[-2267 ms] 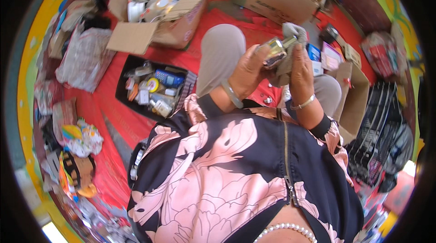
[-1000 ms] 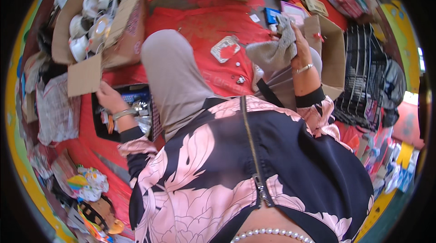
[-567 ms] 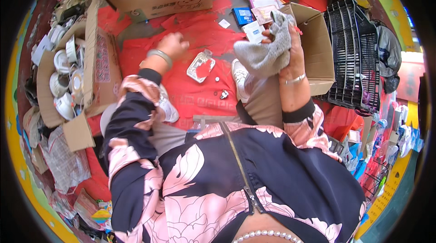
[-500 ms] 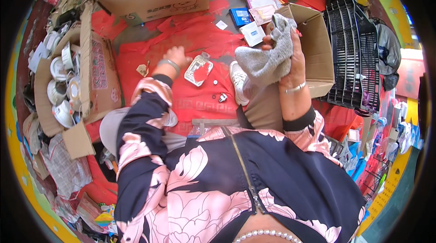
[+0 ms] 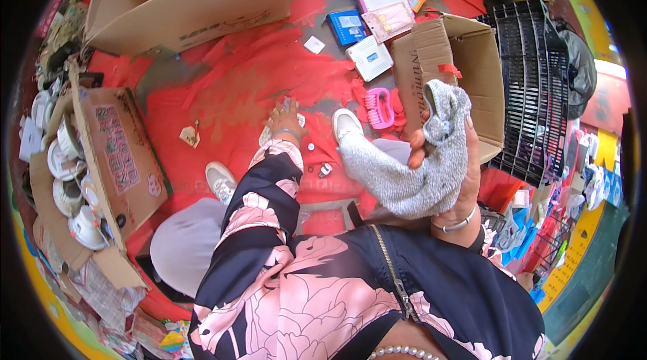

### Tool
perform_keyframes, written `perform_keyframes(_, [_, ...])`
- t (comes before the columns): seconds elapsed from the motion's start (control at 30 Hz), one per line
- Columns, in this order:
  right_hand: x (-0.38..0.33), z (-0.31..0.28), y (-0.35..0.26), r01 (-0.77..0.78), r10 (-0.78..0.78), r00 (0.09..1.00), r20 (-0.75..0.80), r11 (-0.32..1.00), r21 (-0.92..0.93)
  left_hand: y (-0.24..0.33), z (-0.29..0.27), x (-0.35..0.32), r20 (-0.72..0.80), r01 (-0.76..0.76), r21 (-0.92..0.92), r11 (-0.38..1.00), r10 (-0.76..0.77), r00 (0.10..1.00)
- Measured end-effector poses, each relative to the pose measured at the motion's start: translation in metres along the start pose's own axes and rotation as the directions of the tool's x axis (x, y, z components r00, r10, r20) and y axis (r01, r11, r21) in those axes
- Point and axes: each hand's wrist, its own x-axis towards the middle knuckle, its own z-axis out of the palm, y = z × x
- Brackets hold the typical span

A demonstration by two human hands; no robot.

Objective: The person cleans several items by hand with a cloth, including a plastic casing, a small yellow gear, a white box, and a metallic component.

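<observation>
My right hand (image 5: 465, 188) is closed round a grey knitted cloth (image 5: 404, 181), shaped like a sock. The cloth hangs above my knee, its folded upper end near an open carton. My left hand (image 5: 286, 121) reaches down to the red floor covering, its fingers curled over a clear and white plastic pack (image 5: 265, 136). The hand hides most of the pack, and only its edges show. Beside it lie a small white cap (image 5: 311, 147) and a small black-and-white part (image 5: 325, 170). A pink scrub brush (image 5: 381, 108) lies beyond my right shoe.
An open carton (image 5: 421, 67) stands at right beside a black plastic crate (image 5: 529, 84). A larger carton (image 5: 195, 13) is at far left. Another carton (image 5: 121, 151), at left, holds white round fittings (image 5: 66, 159). Flat boxes (image 5: 371, 57) lie at the back.
My left hand has moved onto the plastic pack, covering most of it. My right hand has lowered the grey cloth toward me, and the pink brush now shows. The view has shifted.
</observation>
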Motion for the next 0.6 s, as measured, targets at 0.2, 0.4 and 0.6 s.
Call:
perform_keyframes(0.2, [0.007,-0.002,-0.010,-0.130,0.130,0.991,-0.015,0.991,-0.018,0.003,0.009,0.021,0.023,0.066,-0.024,0.998,-0.065,0.998])
perform_keyframes(0.4, [-0.005,-0.004,-0.003,-0.030,0.034,0.999,0.037,0.995,-0.099,-0.046,0.016,0.019,-0.345,-0.186,-0.555,0.810,-0.021,0.938])
perform_keyframes(0.6, [-0.019,-0.011,0.003,0.019,-0.006,0.975,0.222,0.998,-0.055,-0.066,-0.101,-0.078,-0.405,-0.133,-0.777,-0.615,0.326,0.854])
